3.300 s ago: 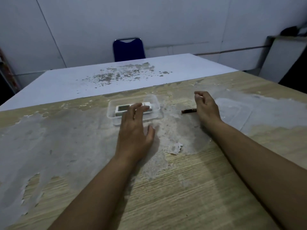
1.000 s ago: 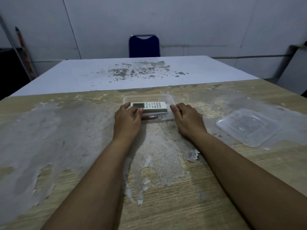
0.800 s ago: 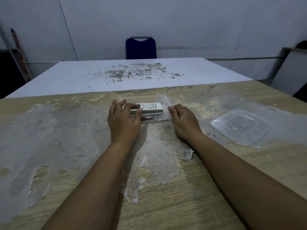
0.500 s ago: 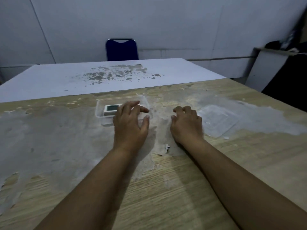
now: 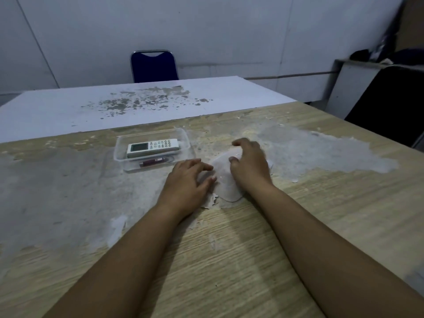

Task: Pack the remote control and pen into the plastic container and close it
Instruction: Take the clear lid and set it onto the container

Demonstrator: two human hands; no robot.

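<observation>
The clear plastic container (image 5: 187, 143) stands open on the table, left of my hands. Inside it lie the white remote control (image 5: 152, 147) and, along its near side, the dark red pen (image 5: 153, 162). The clear lid (image 5: 226, 182) lies flat on the table between my hands, to the right of the container. My right hand (image 5: 249, 165) is curled over the lid's right part, thumb on its top. My left hand (image 5: 187, 182) grips the lid's left edge with fingers and thumb. Most of the lid is hidden under the hands.
The wooden table (image 5: 229, 249) has grey patches of peeled coating. A white table (image 5: 137, 99) adjoins its far edge, with a blue chair (image 5: 154, 66) behind. A dark chair (image 5: 390, 102) and a grey cabinet (image 5: 344, 83) stand at the right.
The pen has gone from the table into the container. Both hands left the container and moved right. The lid has been pulled in from the right and now sits between them.
</observation>
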